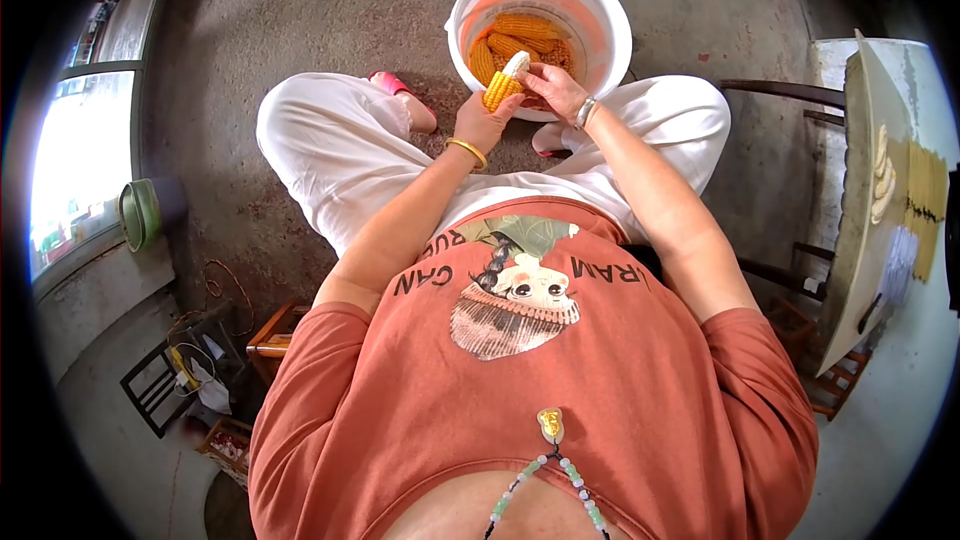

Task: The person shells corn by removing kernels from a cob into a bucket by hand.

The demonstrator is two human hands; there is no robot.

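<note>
My left hand (485, 120), below a gold bangle, is closed round the lower end of a corn cob (500, 91). Yellow kernels cover that part of the cob, while its upper end is bare and white. At the bare end, the fingers of my right hand (555, 89) are bent and pressed against the cob; the thumb is partly hidden. Both hands are over the near rim of a white bucket (613, 15). Inside it lie several yellow corn cobs (525, 28), and loose kernels may lie beneath, though that is hard to make out.
The bucket stands on a concrete floor (300, 0) between my knees. On the right are a dark wooden chair arm (785, 90) and a tilted board-like tabletop (850, 200). A green basin (140, 214) is at the left by a bright doorway, with a cable (232, 275) below.
</note>
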